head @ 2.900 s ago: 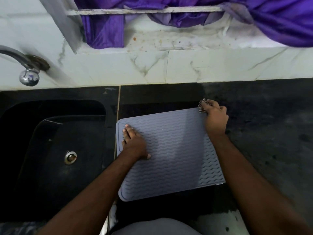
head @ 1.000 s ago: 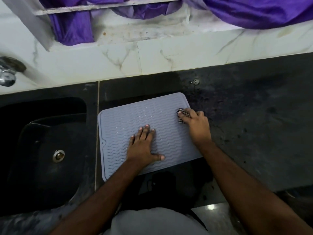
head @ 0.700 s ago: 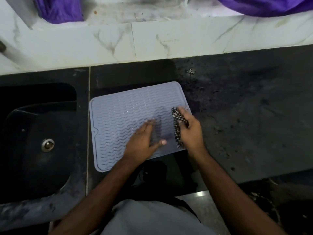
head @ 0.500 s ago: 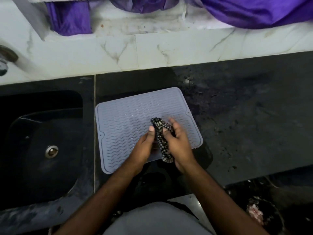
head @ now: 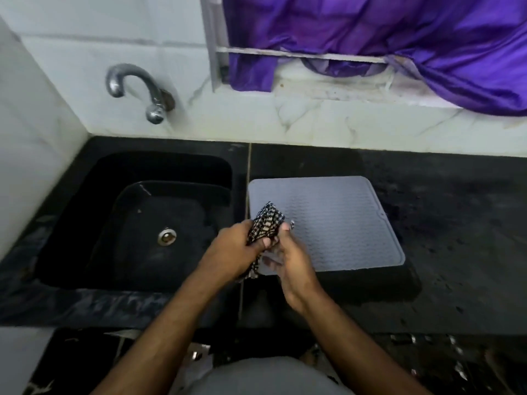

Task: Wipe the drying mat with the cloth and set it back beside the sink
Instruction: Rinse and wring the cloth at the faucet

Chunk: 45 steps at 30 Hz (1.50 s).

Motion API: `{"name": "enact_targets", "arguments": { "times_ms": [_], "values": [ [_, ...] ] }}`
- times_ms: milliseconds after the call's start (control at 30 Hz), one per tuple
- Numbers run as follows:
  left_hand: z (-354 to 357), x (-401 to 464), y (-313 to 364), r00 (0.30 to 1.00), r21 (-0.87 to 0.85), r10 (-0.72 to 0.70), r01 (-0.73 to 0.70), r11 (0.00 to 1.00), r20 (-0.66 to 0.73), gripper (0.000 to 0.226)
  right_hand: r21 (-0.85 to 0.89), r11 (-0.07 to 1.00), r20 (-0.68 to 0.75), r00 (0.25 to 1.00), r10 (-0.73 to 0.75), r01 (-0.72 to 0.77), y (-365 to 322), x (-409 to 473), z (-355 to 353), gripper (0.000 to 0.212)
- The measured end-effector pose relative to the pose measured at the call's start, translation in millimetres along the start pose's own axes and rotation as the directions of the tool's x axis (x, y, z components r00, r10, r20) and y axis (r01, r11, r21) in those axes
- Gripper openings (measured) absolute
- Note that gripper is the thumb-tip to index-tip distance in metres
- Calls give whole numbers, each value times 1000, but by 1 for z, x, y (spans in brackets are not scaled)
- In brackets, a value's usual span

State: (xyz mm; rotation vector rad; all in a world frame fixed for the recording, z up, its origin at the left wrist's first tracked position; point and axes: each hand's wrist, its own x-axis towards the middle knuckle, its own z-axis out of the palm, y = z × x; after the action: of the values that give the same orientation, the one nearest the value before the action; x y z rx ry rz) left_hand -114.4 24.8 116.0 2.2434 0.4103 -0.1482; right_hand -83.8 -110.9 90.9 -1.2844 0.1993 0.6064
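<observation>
Grey mat [head: 336,223]: laid flat on the black counter [head: 456,223], just right of the sink [head: 137,223], long axis running away from the body.
Cloth [head: 266,226]: checked, bunched, held over the mat's near-left corner.
Left hand [head: 233,249]: closed around the cloth.
Right hand [head: 291,260]: fingers curled on the cloth's lower end.
Mat from hands: to the right and ahead; right hand judged nearer.

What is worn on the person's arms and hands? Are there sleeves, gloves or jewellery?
Nothing is worn on them as far as the picture shows. The left hand and the right hand have no gloves, and no ring, watch or bracelet can be seen. Both forearms are uncovered up to the frame edge, so no sleeve shows. Only a grey garment appears at the bottom.
</observation>
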Motion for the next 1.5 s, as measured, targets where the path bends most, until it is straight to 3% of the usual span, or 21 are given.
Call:
{"name": "enact_targets", "arguments": {
  "times_ms": [67, 133, 233, 333, 433, 600, 700, 767, 800, 867, 900, 933, 1033, 1067, 1167, 1267, 1300, 1333, 1433, 1500],
  "values": [
    [-26, -11, -10, 996, 61, 27, -23, 998, -80, 43, 0, 1000, 172, 985, -20, 21, 7, -10, 22, 56],
    [-44, -20, -20, 994, 144, 77, -66, 987, -77, 73, -50, 992, 275, 957, -95, 113, 4, -18, 44, 50],
    [-67, -37, -32, 988, 161, 143, -133, 978, -51, 103, -180, 935, 288, 926, -246, 304, -2, -23, 75, 38],
    [-97, -48, -31, 983, -161, 180, -183, 970, -32, 80, -195, 906, 244, 913, -327, 377, -13, -19, 92, 34],
    [-128, -58, -32, 976, -611, 215, -144, 779, 45, 49, -154, 900, 269, 894, -359, 408, -33, -18, 98, 27],
    [-149, -52, -30, 996, -754, 86, -64, 654, -9, 33, -314, 804, 422, 833, -358, 505, -60, -7, 94, 31],
    [-154, -48, -27, 999, -753, 13, -34, 657, -34, 26, -562, 579, 350, 804, -481, 591, -74, -7, 93, 76],
    [-159, -45, -26, 997, -720, -9, -50, 693, -78, 23, -619, 310, 415, 636, -650, 721, -87, -15, 94, 103],
    [-161, -45, -23, 996, -703, -13, -56, 709, -92, 22, -628, 105, 553, 536, -638, 771, -93, -20, 97, 111],
    [-164, -48, -15, 995, -672, 3, -72, 737, -103, 21, -554, -361, 811, 388, -438, 750, -103, -25, 110, 122],
    [-164, -48, -9, 994, -656, 29, -88, 750, -101, 20, -482, -505, 873, 344, -345, 716, -105, -24, 117, 126],
    [-165, -50, -2, 994, -650, 58, -104, 753, -93, 19, -443, -569, 896, 328, -298, 693, -106, -19, 123, 129],
    [-170, -45, 9, 989, -690, 35, -126, 713, -143, 15, -460, -577, 887, 322, -331, 675, -112, 2, 140, 122],
    [-173, -41, 10, 981, -677, -2, -133, 724, -195, 26, -459, -599, 887, 301, -350, 656, -116, 8, 145, 114],
    [-183, -33, 9, 967, -508, 16, -148, 848, -254, 78, -395, -716, 918, 212, -336, 575, -135, 24, 158, 89],
    [-188, -30, 16, 983, -322, 110, -152, 934, -146, 143, -244, -782, 968, 91, -235, 573, -152, 28, 171, 58],
    [-188, -28, 18, 989, -322, 89, -123, 939, -119, 148, -191, -795, 979, 57, -194, 575, -155, 28, 176, 48],
    [-189, -24, 18, 991, -350, 63, -102, 931, -121, 139, -138, -805, 988, 30, -149, 577, -160, 28, 181, 42],
    [-190, -12, 19, 988, -412, -72, 9, 911, -138, 61, 3, -834, 1000, -18, -8, 551, -173, 33, 191, 38],
    [-194, -8, 19, 976, -421, -140, 58, 905, -167, 35, 34, -868, 997, -74, -3, 495, -180, 39, 187, 42]
  ]
}}
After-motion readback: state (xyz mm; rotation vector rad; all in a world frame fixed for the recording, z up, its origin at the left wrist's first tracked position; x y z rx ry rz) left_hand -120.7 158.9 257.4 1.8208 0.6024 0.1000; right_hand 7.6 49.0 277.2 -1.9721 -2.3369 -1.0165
